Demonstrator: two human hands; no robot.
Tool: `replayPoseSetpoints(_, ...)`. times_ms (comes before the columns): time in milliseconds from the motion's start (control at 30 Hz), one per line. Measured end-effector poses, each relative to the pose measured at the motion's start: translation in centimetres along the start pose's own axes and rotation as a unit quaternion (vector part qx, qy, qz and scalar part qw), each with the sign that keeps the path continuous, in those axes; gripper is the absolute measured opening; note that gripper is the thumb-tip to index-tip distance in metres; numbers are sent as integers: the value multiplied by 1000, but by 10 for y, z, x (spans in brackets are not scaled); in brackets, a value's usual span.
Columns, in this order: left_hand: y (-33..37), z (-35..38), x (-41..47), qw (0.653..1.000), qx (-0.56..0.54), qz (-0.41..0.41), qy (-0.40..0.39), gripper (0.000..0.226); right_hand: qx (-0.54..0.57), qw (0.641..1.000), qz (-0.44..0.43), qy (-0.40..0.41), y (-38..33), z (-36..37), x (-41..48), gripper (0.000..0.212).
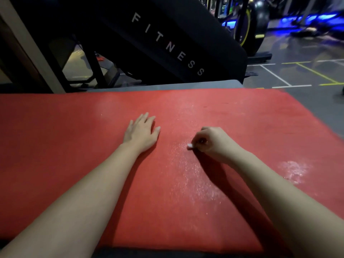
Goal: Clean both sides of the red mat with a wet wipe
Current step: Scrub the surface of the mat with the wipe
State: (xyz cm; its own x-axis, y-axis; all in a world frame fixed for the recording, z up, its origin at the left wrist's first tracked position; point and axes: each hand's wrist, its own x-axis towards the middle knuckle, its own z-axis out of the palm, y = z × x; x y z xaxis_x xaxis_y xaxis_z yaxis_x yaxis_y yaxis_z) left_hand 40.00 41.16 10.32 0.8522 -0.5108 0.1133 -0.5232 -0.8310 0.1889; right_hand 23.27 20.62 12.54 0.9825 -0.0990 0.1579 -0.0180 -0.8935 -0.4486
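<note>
The red mat [65, 146] lies flat and fills most of the view, with wet, shiny streaks down its middle and a wet patch at the right. My left hand [142, 132] rests palm down on the mat near the centre, fingers spread, holding nothing. To its right, my right hand [214, 143] is closed on a small bunched white wet wipe [190, 146]. Only a little of the wipe shows at the fingertips, pressed against the mat.
A grey platform edge [167, 86] runs behind the mat. A black slanted pad marked FITNESS [167, 45] rises beyond it. Gym floor with white and yellow lines [290, 75] lies at the right, with a black-and-yellow machine [249, 28] further back.
</note>
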Motion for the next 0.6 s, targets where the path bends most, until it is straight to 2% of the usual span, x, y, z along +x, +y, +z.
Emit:
replayPoseSetpoints(67,-2,10,10,1000,8,-1,-6,61,9,999,13,48,6,8,8,8)
replayPoseSetpoints(233,-6,25,15,1000,20,7,-10,63,31,998,-19,-46,2,1,1,14)
replayPoseSetpoints(333,-6,23,15,1000,21,7,-4,64,20,1000,-6,-19,2,4,23,7)
replayPoseSetpoints(467,-6,23,16,1000,17,7,-9,65,-36,998,38,44,17,2,86,14)
replayPoseSetpoints(533,-6,22,17,1000,14,10,-5,66,-23,996,79,27,24,-7,99,14)
replayPoseSetpoints(600,-8,23,16,1000,14,15,-6,66,-19,998,64,-5,26,-12,91,11)
